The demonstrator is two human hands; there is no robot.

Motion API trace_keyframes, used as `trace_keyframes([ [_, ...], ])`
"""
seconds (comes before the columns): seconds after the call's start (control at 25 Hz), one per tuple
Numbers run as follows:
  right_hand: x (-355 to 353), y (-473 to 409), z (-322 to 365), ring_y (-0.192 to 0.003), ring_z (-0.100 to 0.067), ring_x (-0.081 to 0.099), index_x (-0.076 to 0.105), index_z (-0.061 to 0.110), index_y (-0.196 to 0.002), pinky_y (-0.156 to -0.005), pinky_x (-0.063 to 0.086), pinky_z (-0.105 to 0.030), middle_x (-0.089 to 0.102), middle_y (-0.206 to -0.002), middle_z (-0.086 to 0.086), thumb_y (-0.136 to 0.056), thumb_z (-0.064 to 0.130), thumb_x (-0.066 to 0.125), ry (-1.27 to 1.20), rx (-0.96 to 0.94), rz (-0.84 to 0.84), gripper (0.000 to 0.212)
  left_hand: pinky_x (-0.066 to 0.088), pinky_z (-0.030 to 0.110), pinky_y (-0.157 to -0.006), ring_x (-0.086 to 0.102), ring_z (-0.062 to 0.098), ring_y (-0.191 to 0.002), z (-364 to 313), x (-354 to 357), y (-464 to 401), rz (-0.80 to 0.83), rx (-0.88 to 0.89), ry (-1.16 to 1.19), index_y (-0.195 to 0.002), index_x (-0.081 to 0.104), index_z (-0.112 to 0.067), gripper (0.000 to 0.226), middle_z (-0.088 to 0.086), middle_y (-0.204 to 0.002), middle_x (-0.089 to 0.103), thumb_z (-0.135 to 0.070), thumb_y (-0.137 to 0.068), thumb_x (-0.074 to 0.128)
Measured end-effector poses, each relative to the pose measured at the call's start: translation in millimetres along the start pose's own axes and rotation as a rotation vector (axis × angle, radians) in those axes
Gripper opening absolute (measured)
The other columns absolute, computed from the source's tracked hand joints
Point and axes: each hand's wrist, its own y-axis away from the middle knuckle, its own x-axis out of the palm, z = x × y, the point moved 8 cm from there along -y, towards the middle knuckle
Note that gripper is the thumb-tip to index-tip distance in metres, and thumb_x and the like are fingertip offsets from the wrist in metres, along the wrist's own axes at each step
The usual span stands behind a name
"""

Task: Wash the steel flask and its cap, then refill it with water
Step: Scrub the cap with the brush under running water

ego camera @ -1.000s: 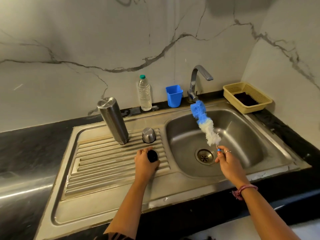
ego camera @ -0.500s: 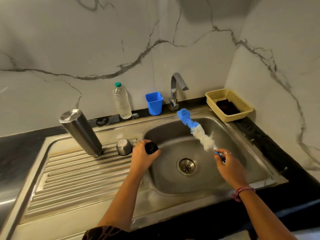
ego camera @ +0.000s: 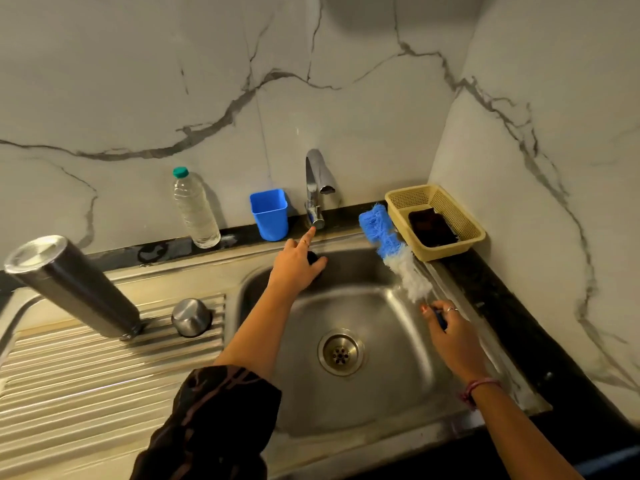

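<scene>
Steel covers most of the scene: a sink point(ego camera: 346, 317) with a round drain point(ego camera: 341, 351) is set into a dark tabletop point(ego camera: 491, 282), with a ribbed drainboard point(ego camera: 86, 368) to its left. On the drainboard a flask point(ego camera: 74, 287) is stood mouth-down, and in this wide-angle view it is seen leaning toward the left. Just beside its mouth a small steel cup point(ego camera: 191, 317) is placed upside down. The left hand point(ego camera: 298, 265) is reached over the back of the basin; a dark cap point(ego camera: 313, 257) is gripped by its thumb and lower fingers, while the forefinger is stretched out so that its tip is touching or nearly touching the lever at the base of the tap point(ego camera: 317, 188). No water can be seen at the spout. A brush point(ego camera: 394, 251) with a blue tip and white lower bristles is held by the right hand point(ego camera: 453, 337), whose fingers are curled round the blue handle; the bristles are pointed up and back, toward a yellow basket point(ego camera: 436, 221). A dark pad is lying in that basket. Against the marble wall point(ego camera: 173, 81), a clear bottle point(ego camera: 195, 209) with a green top and a blue tub point(ego camera: 269, 214) are stood left of the tap. A patterned dark sleeve point(ego camera: 207, 420) is worn on the left arm, and a pink band point(ego camera: 479, 389) on the right wrist.
</scene>
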Motion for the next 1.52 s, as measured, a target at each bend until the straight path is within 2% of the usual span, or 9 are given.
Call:
trace_keyframes([
  [0.08,6,-8,-3,-0.068,-0.012,0.057,0.057,0.014,-0.096,-0.054,0.04,-0.02,0.062,-0.077,-0.001,-0.094,0.026,0.056,-0.023,0.008,0.02,0.012,0.045,0.042,-0.099,0.055,0.032,-0.111,-6,6,-23,0.043,-0.018,-0.072,-0.157,0.005,-0.033,0.077,0.018,-0.127,0.049,-0.043,-0.098,0.052],
  [0.2,14,-17,-8,-0.077,-0.016,0.058,0.054,0.014,-0.098,-0.06,0.043,-0.019,0.06,-0.084,-0.002,-0.094,0.025,0.056,-0.076,0.055,0.034,0.013,0.047,0.045,-0.099,0.056,0.034,-0.11,-9,13,-51,0.099,-0.027,-0.167,-0.156,-0.004,-0.035,0.078,0.02,-0.127,0.049,-0.045,-0.099,0.049],
  [0.36,27,-33,-15,-0.077,-0.016,0.06,0.054,0.017,-0.1,-0.064,0.05,-0.029,0.059,-0.082,0.003,-0.093,0.032,0.055,-0.084,0.109,0.047,0.017,0.048,0.039,-0.088,0.055,0.026,-0.096,-8,19,-81,0.165,-0.04,-0.285,-0.157,-0.002,-0.035,0.08,0.017,-0.122,0.053,-0.043,-0.098,0.052],
  [0.48,37,-38,-16,-0.074,-0.014,0.061,0.055,0.019,-0.1,-0.061,0.048,-0.025,0.061,-0.08,0.002,-0.092,0.037,0.056,-0.075,0.125,0.057,0.02,0.047,0.036,-0.077,0.054,0.023,-0.087,-6,17,-90,0.199,-0.053,-0.337,-0.156,-0.002,-0.036,0.087,0.015,-0.117,0.058,-0.042,-0.095,0.059],
  [0.6,46,-39,-19,-0.07,-0.015,0.061,0.055,0.02,-0.097,-0.058,0.045,-0.022,0.062,-0.077,0.0,-0.09,0.04,0.057,-0.064,0.133,0.078,0.021,0.045,0.034,-0.073,0.053,0.024,-0.087,-9,19,-91,0.203,-0.07,-0.345,-0.156,-0.004,-0.036,0.093,0.015,-0.118,0.056,-0.041,-0.092,0.063],
  [0.76,51,-40,-20,-0.068,-0.014,0.061,0.056,0.019,-0.096,-0.057,0.044,-0.02,0.062,-0.077,0.0,-0.09,0.041,0.057,-0.059,0.138,0.084,0.022,0.044,0.034,-0.073,0.058,0.028,-0.097,-13,20,-89,0.204,-0.09,-0.33,-0.156,-0.007,-0.034,0.098,0.017,-0.125,0.054,-0.039,-0.09,0.065],
  [0.92,51,-42,-20,-0.071,-0.017,0.063,0.056,0.016,-0.094,-0.057,0.043,-0.019,0.063,-0.077,-0.003,-0.09,0.036,0.058,-0.093,0.15,0.094,0.02,0.044,0.033,-0.074,0.052,0.024,-0.089,-14,22,-91,0.216,-0.097,-0.302,-0.156,-0.009,-0.032,0.1,0.017,-0.126,0.054,-0.04,-0.09,0.066],
  [1.36,52,-39,-21,-0.071,-0.017,0.062,0.056,0.014,-0.093,-0.059,0.043,-0.017,0.064,-0.078,-0.006,-0.091,0.032,0.059,-0.09,0.164,0.144,0.018,0.048,0.033,-0.073,0.055,0.024,-0.087,-5,29,-92,0.205,-0.134,-0.191,-0.154,-0.016,-0.035,0.109,0.014,-0.114,0.057,-0.04,-0.087,0.069],
  [1.52,53,-38,-19,-0.07,-0.017,0.063,0.057,0.015,-0.092,-0.059,0.043,-0.017,0.064,-0.077,-0.006,-0.091,0.033,0.059,-0.096,0.158,0.146,0.018,0.052,0.036,-0.08,0.056,0.024,-0.088,-2,28,-91,0.196,-0.133,-0.164,-0.155,-0.013,-0.033,0.108,0.012,-0.108,0.057,-0.038,-0.087,0.07],
])
